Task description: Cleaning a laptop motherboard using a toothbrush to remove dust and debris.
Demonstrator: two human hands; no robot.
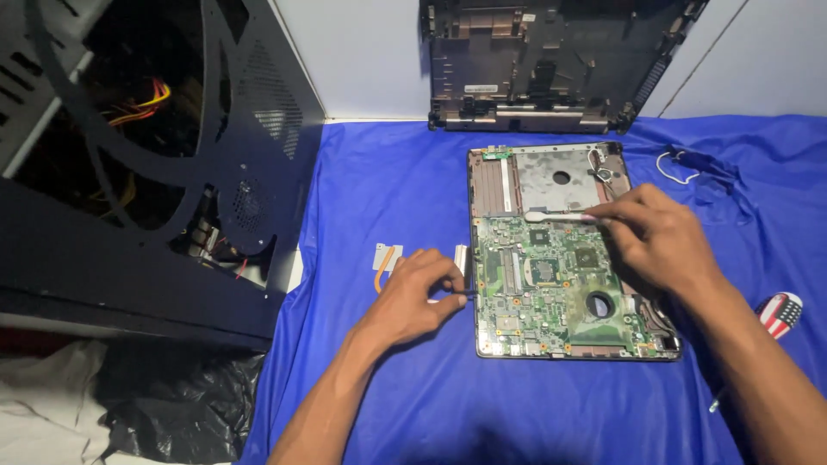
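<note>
Pinching a white brush (556, 217) over green motherboard (551, 284), left hand (413, 297) gripping its edge, heatsink (388, 258) beside.

Occlusions and cropped regions. The right hand (659, 241) covers the three-o'clock edge of the green circuit board (551, 284), hiding the components beneath it and the gripped end of the white brush (556, 217). The left hand (418, 293) conceals part of the copper heat pipe assembly (383, 263); whether its fingertips touch the laptop base (482, 349) cannot be told. The dark laptop cover (551, 60) at twelve o'clock is cut by the upper edge. The open computer case (129, 155) at nine o'clock is cropped above and at the side, its interior too dark to resolve. A striped object (782, 314) at three o'clock is partly hidden by the forearm.
</note>
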